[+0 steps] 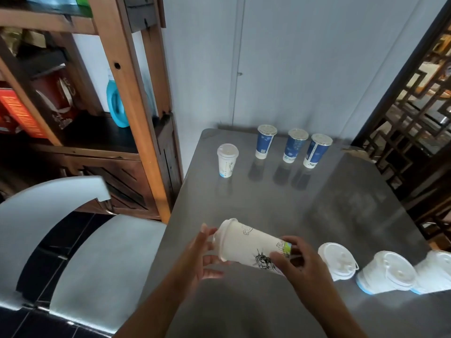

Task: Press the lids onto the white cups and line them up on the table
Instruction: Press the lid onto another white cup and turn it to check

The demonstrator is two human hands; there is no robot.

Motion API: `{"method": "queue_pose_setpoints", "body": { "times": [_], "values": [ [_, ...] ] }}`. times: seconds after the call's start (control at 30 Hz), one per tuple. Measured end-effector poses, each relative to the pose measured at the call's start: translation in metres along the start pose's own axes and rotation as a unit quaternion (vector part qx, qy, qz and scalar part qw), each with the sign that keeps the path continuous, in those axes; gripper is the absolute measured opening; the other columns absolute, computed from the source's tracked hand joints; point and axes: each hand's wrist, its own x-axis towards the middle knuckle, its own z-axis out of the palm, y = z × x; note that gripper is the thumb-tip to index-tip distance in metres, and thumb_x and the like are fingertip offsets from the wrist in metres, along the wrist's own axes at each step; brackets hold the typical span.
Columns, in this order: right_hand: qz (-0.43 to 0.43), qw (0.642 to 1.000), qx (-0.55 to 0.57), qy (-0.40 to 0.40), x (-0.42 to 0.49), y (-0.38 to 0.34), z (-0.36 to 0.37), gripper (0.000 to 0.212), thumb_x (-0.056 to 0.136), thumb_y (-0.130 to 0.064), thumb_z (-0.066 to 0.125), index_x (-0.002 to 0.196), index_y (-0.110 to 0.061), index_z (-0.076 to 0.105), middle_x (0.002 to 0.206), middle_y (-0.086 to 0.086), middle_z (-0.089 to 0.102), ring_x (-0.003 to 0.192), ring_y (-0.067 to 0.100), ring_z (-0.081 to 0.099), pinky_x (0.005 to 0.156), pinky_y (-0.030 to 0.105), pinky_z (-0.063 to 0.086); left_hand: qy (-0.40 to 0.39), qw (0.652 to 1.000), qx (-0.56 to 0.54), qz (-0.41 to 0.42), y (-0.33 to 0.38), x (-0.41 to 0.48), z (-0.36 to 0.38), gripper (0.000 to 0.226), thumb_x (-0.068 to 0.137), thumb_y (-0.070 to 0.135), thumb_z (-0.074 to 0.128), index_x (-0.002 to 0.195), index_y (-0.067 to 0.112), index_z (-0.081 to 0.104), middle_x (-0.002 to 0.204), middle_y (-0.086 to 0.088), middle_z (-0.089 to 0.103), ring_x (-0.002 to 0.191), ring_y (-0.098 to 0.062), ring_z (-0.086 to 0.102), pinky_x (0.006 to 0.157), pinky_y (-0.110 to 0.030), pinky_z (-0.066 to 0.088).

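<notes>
A tall white cup (246,245) with black drawings lies tilted on its side between my hands, above the near part of the grey table (292,206). Its white lid (223,236) faces left. My left hand (202,254) touches the lid end with spread fingers. My right hand (296,262) grips the cup's base end. Three lidded white cups (338,261) (388,273) (436,272) stand in a row at the near right. Another lidded white cup (227,159) stands far left.
Three blue cups (265,141) (294,145) (316,150) with lids stand in a row near the table's far edge by the wall. A metal chair (92,252) sits left of the table, a wooden shelf unit (136,101) behind it. A dark lattice screen (415,123) is at right.
</notes>
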Motion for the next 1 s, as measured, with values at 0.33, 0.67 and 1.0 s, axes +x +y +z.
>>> {"method": "queue_pose_setpoints", "body": {
  "times": [0.33, 0.67, 1.0],
  "values": [
    [-0.132, 0.98, -0.146, -0.012, -0.009, -0.027, -0.007, 0.043, 0.075, -0.046, 0.073, 0.115, -0.037, 0.059, 0.107, -0.016, 0.06, 0.09, 0.006, 0.063, 0.08, 0.034, 0.055, -0.024, 0.998, -0.009, -0.057, 0.004, -0.002, -0.01, 0.05, 0.079, 0.059, 0.056, 0.109, 0.024, 0.074, 0.098, -0.01, 0.08, 0.089, -0.03, 0.078, 0.068, -0.035, 0.063],
    [0.049, 0.994, 0.091, -0.043, -0.008, -0.022, -0.009, 0.011, 0.089, -0.025, 0.069, 0.1, -0.024, 0.07, 0.092, 0.003, 0.075, 0.071, 0.022, 0.074, 0.059, 0.047, 0.063, -0.13, 0.989, -0.07, 0.005, -0.003, -0.007, -0.02, 0.079, 0.07, 0.052, 0.085, 0.138, 0.027, 0.057, 0.138, -0.013, 0.062, 0.126, -0.034, 0.062, 0.093, -0.051, 0.056],
    [-0.117, 0.989, -0.09, -0.024, -0.021, -0.022, 0.0, 0.045, 0.074, -0.035, 0.076, 0.116, -0.034, 0.061, 0.107, -0.013, 0.066, 0.089, 0.004, 0.067, 0.066, 0.007, 0.052, -0.018, 0.994, -0.03, -0.103, 0.009, 0.006, -0.014, 0.065, 0.064, 0.071, 0.065, 0.106, 0.022, 0.075, 0.103, -0.013, 0.079, 0.089, -0.033, 0.078, 0.067, -0.039, 0.064]
  ]
}}
